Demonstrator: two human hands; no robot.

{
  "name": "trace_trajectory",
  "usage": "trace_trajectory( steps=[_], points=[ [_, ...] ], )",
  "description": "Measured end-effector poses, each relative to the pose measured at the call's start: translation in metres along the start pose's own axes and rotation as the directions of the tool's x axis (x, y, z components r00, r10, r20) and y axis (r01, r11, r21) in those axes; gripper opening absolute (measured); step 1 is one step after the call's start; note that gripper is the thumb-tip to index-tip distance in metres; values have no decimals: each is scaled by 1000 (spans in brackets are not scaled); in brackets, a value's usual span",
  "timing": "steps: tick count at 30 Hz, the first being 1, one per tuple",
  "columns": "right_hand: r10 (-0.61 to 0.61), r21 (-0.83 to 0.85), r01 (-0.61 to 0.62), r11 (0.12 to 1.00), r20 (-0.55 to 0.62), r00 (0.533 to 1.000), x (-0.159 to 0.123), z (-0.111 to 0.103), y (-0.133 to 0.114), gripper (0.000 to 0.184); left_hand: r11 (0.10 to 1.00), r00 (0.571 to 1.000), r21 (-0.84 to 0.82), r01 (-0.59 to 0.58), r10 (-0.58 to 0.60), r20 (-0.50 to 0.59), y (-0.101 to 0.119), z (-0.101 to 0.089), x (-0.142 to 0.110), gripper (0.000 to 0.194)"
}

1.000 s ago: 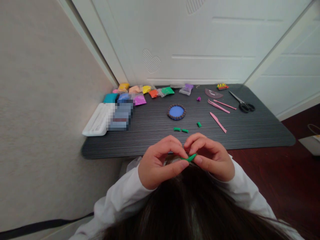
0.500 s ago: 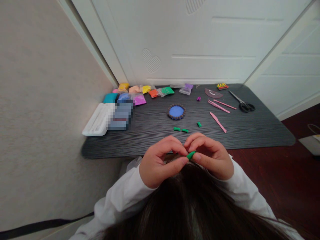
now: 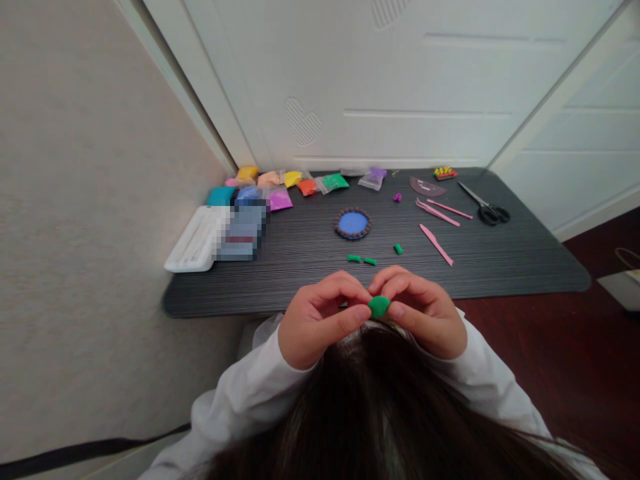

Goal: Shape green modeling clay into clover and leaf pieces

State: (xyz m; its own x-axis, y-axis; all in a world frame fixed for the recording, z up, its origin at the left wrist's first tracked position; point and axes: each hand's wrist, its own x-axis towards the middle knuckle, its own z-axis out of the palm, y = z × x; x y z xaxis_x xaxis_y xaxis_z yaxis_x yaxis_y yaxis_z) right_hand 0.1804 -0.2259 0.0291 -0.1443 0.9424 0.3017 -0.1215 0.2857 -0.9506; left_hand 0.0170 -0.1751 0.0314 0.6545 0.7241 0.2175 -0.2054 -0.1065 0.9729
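Between the fingertips of both hands is a flattened piece of green modelling clay, its broad rounded face turned up towards me. My left hand pinches its left edge with thumb and fingers, and my right hand grips the right edge the same way. Just beyond the hands lie small green clay pieces: one, another beside it, and a third to the right. Farther back sits a blue clay disc ringed with small dark brown balls.
Bags of coloured clay, such as a green packet, line the table's back. A white case stands left. To the right lie a pink knife, pink tweezers, black-handled scissors, a purple bit of clay and a semicircular plate.
The green clay in my fingers has turned from a narrow, tilted view to show its wide flat face. Both hands have shifted only slightly; the things on the table stay put.
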Motion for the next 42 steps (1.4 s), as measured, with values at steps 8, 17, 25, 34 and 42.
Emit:
trace_trajectory(
  steps=[8, 17, 25, 34, 42],
  points=[
    [-10, -14, 10, 1000, -12, 1000, 1, 2, 1, 9, 994, 999, -105, 18, -23, -48, -2, 1, -1, 6],
    [-60, -66, 56, 996, -64, 996, 3, 7, 3, 10, 976, 996, -216, 3, -22, -87, -7, 4, 3, 9],
    [-41, -123, 35, 992, -45, 998, 3, 5, 2, 8, 981, 998, -194, -10, -4, -68, -5, 2, 4, 10],
    [-46, -126, 40, 991, -51, 998, 3, 5, 1, 8, 985, 996, -174, 10, -24, -82, -5, 3, 4, 6],
    [-29, -63, 25, 998, -66, 997, 4, 6, 3, 8, 985, 993, -171, 6, -26, -118, -6, 4, 3, 5]
  ],
)
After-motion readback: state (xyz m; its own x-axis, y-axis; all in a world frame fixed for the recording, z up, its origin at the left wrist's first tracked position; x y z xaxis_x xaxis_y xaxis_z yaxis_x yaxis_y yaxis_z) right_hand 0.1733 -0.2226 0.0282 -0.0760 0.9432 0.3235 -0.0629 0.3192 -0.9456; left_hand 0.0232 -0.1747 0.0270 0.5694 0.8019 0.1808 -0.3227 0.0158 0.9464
